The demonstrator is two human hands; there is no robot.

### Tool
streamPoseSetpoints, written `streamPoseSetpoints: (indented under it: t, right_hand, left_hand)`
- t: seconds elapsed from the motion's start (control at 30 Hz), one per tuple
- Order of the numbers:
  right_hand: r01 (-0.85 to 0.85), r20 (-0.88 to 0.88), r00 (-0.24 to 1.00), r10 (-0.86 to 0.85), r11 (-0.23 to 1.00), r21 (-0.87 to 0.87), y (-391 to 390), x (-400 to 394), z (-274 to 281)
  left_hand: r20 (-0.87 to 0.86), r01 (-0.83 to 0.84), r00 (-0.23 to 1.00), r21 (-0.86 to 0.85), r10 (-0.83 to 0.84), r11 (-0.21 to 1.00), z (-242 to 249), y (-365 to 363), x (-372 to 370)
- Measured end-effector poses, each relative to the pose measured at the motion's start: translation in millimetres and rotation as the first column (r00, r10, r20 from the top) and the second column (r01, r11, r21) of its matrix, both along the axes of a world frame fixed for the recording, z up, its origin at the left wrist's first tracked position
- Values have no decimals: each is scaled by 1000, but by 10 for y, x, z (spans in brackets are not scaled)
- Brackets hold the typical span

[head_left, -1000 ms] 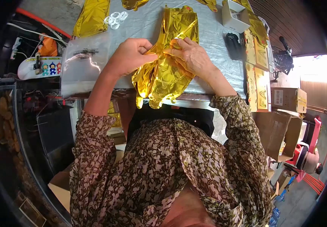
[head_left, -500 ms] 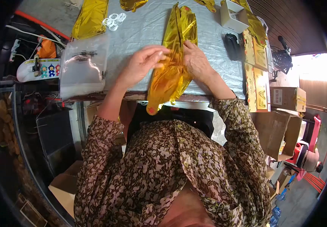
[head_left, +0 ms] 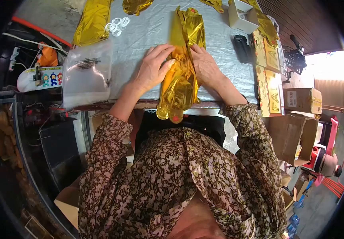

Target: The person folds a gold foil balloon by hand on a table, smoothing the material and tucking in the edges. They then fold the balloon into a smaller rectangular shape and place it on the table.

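Note:
A flat, uninflated gold foil balloon (head_left: 178,93) lies lengthwise in front of me, folded and creased, its near end hanging over the table edge. Red dots show at both ends. My left hand (head_left: 155,67) is at its left side, fingers curled on the foil and thumb over it. On the other side, my right hand (head_left: 205,65) has its fingertips closed at the foil's right edge; part of that grip is hidden. Between the hands the foil is bunched and wrinkled.
A clear plastic bag (head_left: 86,75) lies left, below white rings (head_left: 117,26) and gold foil (head_left: 92,22). At the right are a white open box (head_left: 241,22), a black object (head_left: 242,48) and printed packets (head_left: 273,89). Cardboard boxes (head_left: 287,135) stand beside the table.
My left hand has come down onto the foil from its raised position. The balloon's near end has shifted right and now shows two rounded tips. My right hand stays at the edge.

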State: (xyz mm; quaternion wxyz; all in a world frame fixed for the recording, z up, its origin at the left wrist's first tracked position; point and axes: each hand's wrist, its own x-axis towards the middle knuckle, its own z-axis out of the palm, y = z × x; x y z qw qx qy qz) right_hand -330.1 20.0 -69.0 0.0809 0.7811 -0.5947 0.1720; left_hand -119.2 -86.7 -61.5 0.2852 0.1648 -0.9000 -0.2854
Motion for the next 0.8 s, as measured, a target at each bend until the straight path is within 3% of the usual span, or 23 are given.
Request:
streamPoseSetpoints:
  t: [0.13, 0.4, 0.5, 0.57, 0.7, 0.77, 0.8]
  right_hand:
    - [-16, 18, 1000, 16, 1000, 24, 13, 19, 66]
    - [-35, 134, 991, 23, 996, 87, 60, -23, 116]
    - [-66, 256, 964, 73, 997, -32, 70, -43, 79]
    - [52, 522, 852, -37, 999, -13, 85, -15, 132]
    - [91, 620, 778, -97, 995, 41, 91, -74, 212]
    - [195, 707, 605, -367, 929, 315, 127, -50, 298]
    - [197, 706, 605, -368, 928, 315, 131, -56, 288]
  left_hand:
    - [29, -36, 999, -101, 39, 994, -8, 59, -24]
    - [40, -56, 997, -117, 61, 992, -7, 69, -47]
    - [54, -61, 996, -123, 68, 991, 10, 74, -61]
    - [67, -63, 995, -137, 73, 989, 16, 81, -60]
    - [150, -31, 987, -153, 54, 988, 67, 96, -75]
    - [170, -22, 984, -167, 51, 986, 68, 90, -83]
    - [187, -19, 981, -174, 52, 985, 71, 89, -83]
